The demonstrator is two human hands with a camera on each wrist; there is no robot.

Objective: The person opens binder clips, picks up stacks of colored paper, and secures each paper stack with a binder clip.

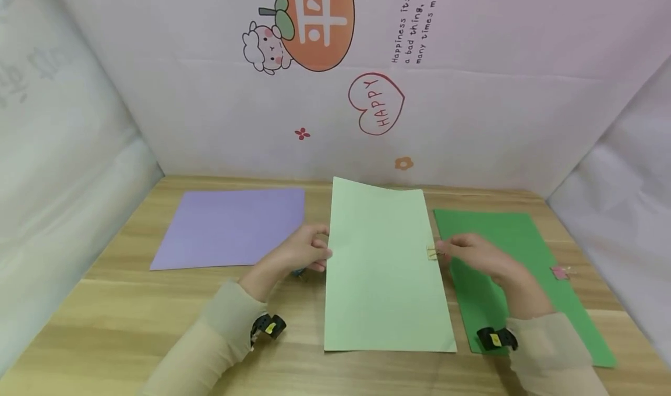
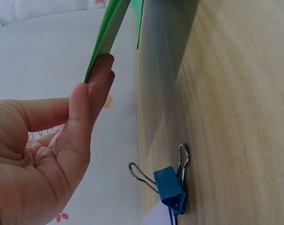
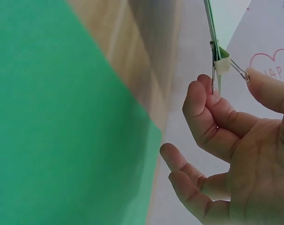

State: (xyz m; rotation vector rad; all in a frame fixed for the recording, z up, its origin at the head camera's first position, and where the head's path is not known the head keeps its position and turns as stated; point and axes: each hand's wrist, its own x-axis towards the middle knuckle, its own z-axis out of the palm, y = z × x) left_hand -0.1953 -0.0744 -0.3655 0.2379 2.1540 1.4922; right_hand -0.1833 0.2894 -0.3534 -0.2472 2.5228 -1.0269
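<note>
A stack of light green paper (image 1: pixel 385 273) is held raised off the table in the middle. My left hand (image 1: pixel 301 247) pinches its left edge between thumb and fingers. A pale yellow binder clip (image 1: pixel 432 254) sits on the right edge of the paper. My right hand (image 1: pixel 479 256) holds this clip by its wire handles. In the right wrist view, the thumb is on one handle and the fingertips are on the other, with the clip's body (image 3: pixel 222 64) around the paper edge.
Purple paper (image 1: pixel 225 227) lies at the left, with a blue binder clip (image 2: pixel 170 187) on its edge near my left hand. Darker green paper (image 1: pixel 493 239) lies at the right, bearing a pink binder clip (image 1: pixel 559 272). A printed white cloth (image 1: pixel 220 116) hangs behind the wooden table (image 1: pixel 105 320).
</note>
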